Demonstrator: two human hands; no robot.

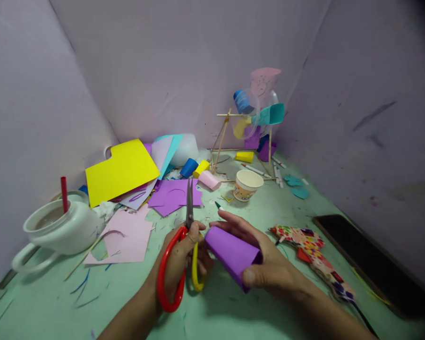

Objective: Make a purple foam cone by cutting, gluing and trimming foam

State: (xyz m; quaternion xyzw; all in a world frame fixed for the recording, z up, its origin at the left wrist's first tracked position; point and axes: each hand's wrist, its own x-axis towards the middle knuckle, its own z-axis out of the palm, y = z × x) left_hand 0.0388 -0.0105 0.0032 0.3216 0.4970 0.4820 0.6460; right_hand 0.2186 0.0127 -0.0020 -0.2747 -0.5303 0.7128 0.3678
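My left hand [184,252] is closed around a pair of scissors [172,278] with one red and one yellow handle; their blades point away from me and look nearly together. In my right hand [269,264] is a purple paper cup [232,255], lying on its side with its open end toward the palm. The thumb presses on the cup's rim while the other fingers curve behind it. The fingertips of my left hand are close to the cup's narrow end; whether they touch it I cannot tell.
Beyond my hands stand a printed paper cup [248,185] and a stick frame [219,141] carrying coloured paper cups. Cut paper [123,172] and a white teapot-shaped vessel [71,229] lie left. A patterned glue gun [313,255] and a dark phone-like slab [368,264] are right.
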